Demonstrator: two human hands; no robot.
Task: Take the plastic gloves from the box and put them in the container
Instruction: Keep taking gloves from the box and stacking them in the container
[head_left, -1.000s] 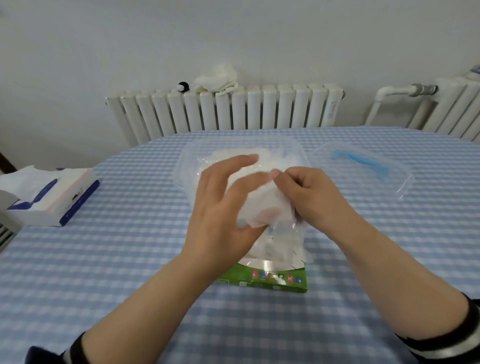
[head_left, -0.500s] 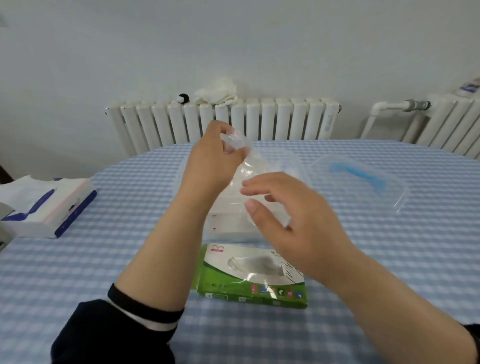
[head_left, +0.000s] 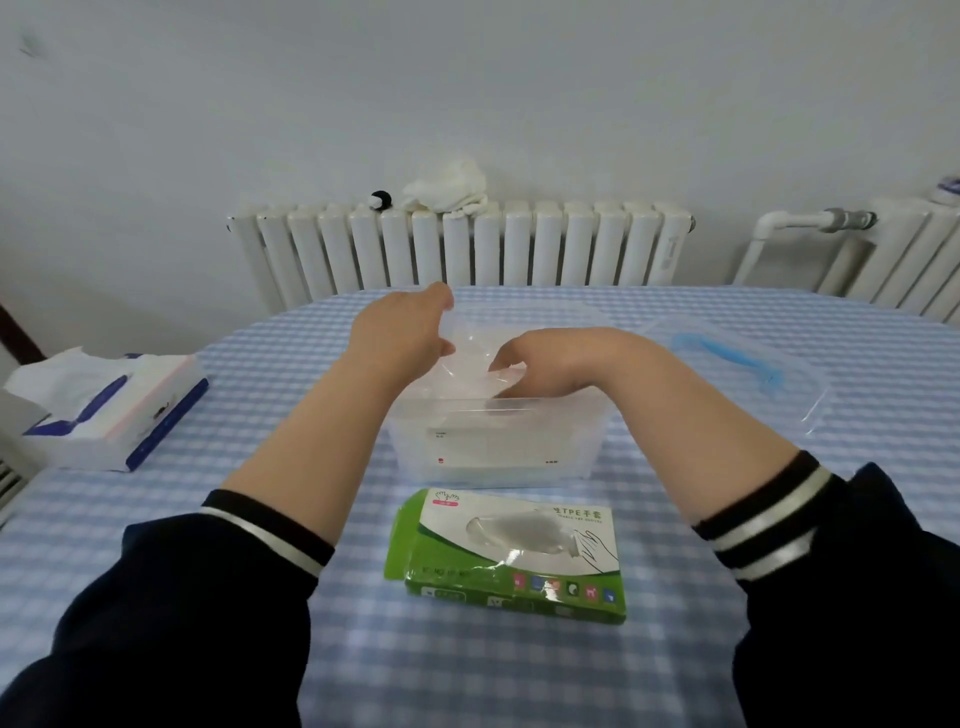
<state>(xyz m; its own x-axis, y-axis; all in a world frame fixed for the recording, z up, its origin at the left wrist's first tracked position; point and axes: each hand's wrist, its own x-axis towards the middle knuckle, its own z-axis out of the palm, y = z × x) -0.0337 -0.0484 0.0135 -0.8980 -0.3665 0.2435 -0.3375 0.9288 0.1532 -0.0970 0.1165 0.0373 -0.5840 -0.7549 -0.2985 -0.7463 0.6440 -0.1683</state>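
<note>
Both hands reach into the clear container, left hand and right hand pinching a barely visible plastic glove, fingertips hidden behind its wall; green glove box nearer, blue-handled lid right, tissue pack left.

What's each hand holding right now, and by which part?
Left hand pinches a clear plastic glove by its upper edge, over the open container. Right hand reaches into the container with curled fingers; whether it grips the glove cannot be told.
</note>
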